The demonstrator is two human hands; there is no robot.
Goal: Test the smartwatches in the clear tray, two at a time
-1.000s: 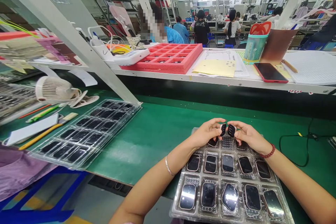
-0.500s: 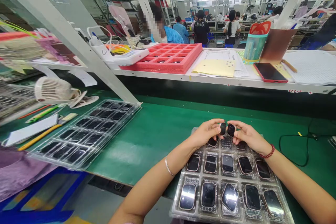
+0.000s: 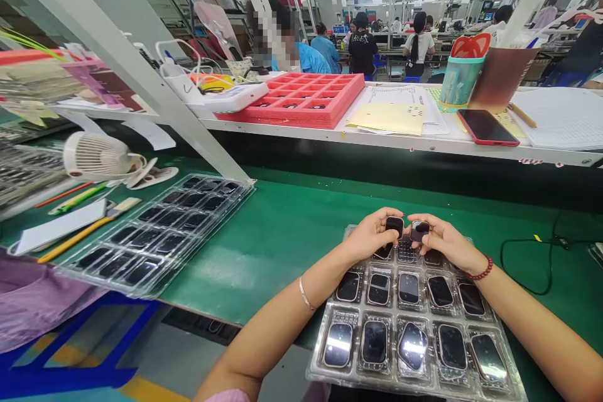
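Two small dark-faced watch cases with rounded corners are held up side by side. My left hand is closed on one watch case, pinched between thumb and fingers. In my right hand the other watch case is gripped the same way, a small gap apart from the first. Both hands are above the far row of a clear plastic tray. Watch cases such as this one lie face up in its pockets, a few turned askew. My fingers partly hide the far row.
Another clear tray of dark pieces lies at left, beside a brush and a small white fan. Above the green bench, a shelf holds a red foam tray, papers and a phone. Black cable lies at right.
Both watch cases have tilted so their dark faces show more toward me. The hands stay at nearly the same place, and the view has shifted slightly.
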